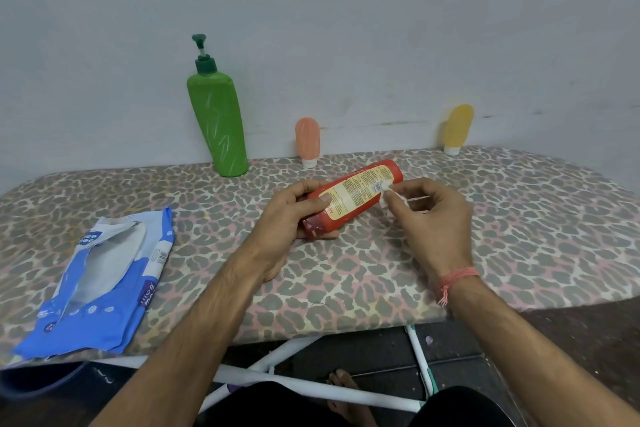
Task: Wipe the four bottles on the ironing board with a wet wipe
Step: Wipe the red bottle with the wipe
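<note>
Your left hand grips the red bottle, fingers curled round its lower half, thumb lying across the yellow label. The bottle is tilted, cap end down toward your left wrist, base pointing up and away toward your right hand; whether the cap end touches the ironing board cannot be told. Your right hand pinches a small white wet wipe between thumb and fingertips and presses it on the label near the upper end of the bottle. A pink thread band sits on your right wrist. Beyond your left hand, against the wall, the green pump bottle stands leaning slightly. Between and beyond both hands, the small peach bottle stands cap down at the far edge of the board. Beyond your right hand, well apart, the small yellow bottle stands cap down as well. Left of your left forearm, the blue wipes packet lies flat on the board, its opening torn wide.
</note>
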